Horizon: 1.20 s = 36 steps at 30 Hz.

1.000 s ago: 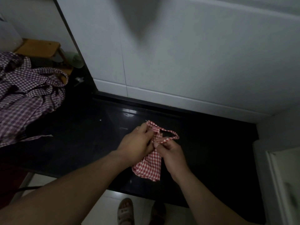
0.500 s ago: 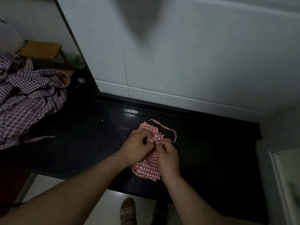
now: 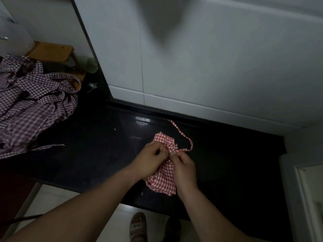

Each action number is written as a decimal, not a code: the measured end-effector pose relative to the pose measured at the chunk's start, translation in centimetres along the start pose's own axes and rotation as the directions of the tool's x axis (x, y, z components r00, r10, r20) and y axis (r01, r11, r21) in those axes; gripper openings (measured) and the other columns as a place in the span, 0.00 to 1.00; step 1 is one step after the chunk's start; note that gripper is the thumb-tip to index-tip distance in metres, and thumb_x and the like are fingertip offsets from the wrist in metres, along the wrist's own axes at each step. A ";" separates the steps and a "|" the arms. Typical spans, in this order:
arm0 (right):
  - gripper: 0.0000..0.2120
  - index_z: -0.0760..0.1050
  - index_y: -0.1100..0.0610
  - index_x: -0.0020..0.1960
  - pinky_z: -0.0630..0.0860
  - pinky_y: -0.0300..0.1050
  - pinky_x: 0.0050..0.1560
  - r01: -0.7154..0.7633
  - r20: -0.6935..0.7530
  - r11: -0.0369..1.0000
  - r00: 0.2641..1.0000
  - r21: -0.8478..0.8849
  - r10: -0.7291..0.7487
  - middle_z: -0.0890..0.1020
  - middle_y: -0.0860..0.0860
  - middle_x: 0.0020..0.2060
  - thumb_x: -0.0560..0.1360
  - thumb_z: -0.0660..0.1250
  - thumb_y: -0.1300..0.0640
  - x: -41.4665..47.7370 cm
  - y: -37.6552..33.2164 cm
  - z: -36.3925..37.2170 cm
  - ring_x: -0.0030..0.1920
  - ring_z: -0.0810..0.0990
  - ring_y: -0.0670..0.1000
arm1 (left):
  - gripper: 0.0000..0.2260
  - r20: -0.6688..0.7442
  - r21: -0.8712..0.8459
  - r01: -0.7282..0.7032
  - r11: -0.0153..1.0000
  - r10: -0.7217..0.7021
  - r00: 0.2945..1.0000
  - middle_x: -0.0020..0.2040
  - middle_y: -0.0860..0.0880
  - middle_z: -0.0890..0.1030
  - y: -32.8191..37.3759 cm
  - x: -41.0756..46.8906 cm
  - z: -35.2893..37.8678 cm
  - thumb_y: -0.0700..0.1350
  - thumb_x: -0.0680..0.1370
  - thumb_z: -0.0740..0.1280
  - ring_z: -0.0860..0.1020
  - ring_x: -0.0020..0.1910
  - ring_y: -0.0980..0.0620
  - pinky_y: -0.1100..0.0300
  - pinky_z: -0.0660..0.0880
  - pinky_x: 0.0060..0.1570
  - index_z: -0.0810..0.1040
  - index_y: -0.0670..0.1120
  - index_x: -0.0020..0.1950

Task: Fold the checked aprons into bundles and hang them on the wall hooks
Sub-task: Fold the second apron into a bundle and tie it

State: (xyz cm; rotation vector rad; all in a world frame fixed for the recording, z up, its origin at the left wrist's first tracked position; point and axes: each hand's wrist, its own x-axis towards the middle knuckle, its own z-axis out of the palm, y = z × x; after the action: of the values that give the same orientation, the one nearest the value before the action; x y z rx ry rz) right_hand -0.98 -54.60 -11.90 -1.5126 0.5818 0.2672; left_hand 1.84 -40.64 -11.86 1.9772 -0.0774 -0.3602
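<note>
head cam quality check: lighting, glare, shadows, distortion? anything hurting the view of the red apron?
Head view: dim overall, and the black countertop shows little surface detail; one small glare patch on it behind the red checked apron; a broad soft shadow on the white wall; the wall's left edge leans, which looks like wide-angle distortion; left hand and right hand on the apron are readable.

Dim room: glossy black counter [image 3: 87, 140] below white wall [image 3: 227, 67].

Red apron bundle [image 3: 162, 179] — both hands pinching
</note>
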 end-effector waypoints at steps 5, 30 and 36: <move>0.07 0.82 0.54 0.43 0.79 0.53 0.47 0.020 -0.037 0.999 0.999 -0.027 -0.021 0.86 0.54 0.41 0.79 0.68 0.57 0.0 0.5 -0.3 0.43 0.83 0.53 | 0.05 -0.180 -0.048 0.089 0.995 -0.096 0.979 0.47 0.48 0.79 0.7 -0.4 0.4 0.41 0.80 0.70 0.78 0.45 0.58 0.67 0.71 0.46 0.80 0.45 0.44; 0.07 0.76 0.55 0.39 0.73 0.45 0.40 -0.180 -0.001 0.894 0.980 0.411 0.198 0.80 0.53 0.36 0.75 0.64 0.60 1.2 -2.8 -2.2 0.38 0.77 0.51 | 0.10 -0.006 -0.950 0.187 0.248 -0.617 0.787 0.52 0.36 0.84 3.2 1.2 -0.9 0.44 0.84 0.62 0.84 0.49 0.38 0.40 0.84 0.51 0.79 0.39 0.59; 0.14 0.78 0.66 0.55 0.80 0.51 0.58 -0.115 0.129 0.971 0.988 0.209 0.089 0.87 0.62 0.45 0.85 0.59 0.57 2.3 -4.5 -5.5 0.47 0.87 0.56 | 0.05 0.069 -0.644 0.214 0.734 -0.223 0.972 0.43 0.42 0.82 2.7 -0.1 -2.7 0.41 0.80 0.70 0.78 0.42 0.47 0.54 0.74 0.46 0.80 0.47 0.44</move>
State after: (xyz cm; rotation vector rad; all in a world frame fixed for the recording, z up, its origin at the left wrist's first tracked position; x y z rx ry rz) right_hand 2.15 -60.71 -9.01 -1.2504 0.5756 0.3598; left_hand 2.79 -39.42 -8.35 1.2873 0.2667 -0.4548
